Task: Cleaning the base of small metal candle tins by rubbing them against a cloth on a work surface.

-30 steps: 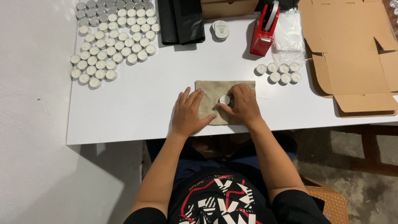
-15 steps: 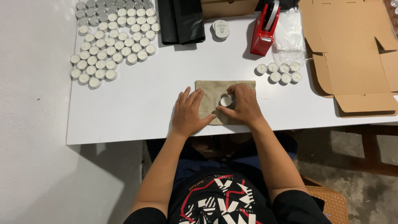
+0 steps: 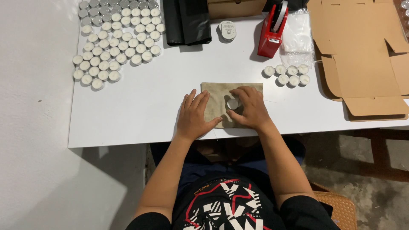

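Note:
A beige cloth (image 3: 217, 96) lies flat near the front edge of the white table (image 3: 140, 110). My left hand (image 3: 195, 116) rests palm down on the cloth's left part with fingers spread. My right hand (image 3: 249, 107) curls around a small white tealight candle (image 3: 232, 103) standing on the cloth, fingers closed about its rim.
Several tealights (image 3: 115, 40) are laid out in rows at the back left, and a smaller cluster (image 3: 287, 74) sits right of the cloth. A red tape dispenser (image 3: 272, 30), a black bag (image 3: 187, 21), a round tin (image 3: 227, 30) and flattened cardboard boxes (image 3: 362, 59) are behind and right.
My right hand has shifted slightly on the tealight, turning it on the cloth. The left hand stays flat in place.

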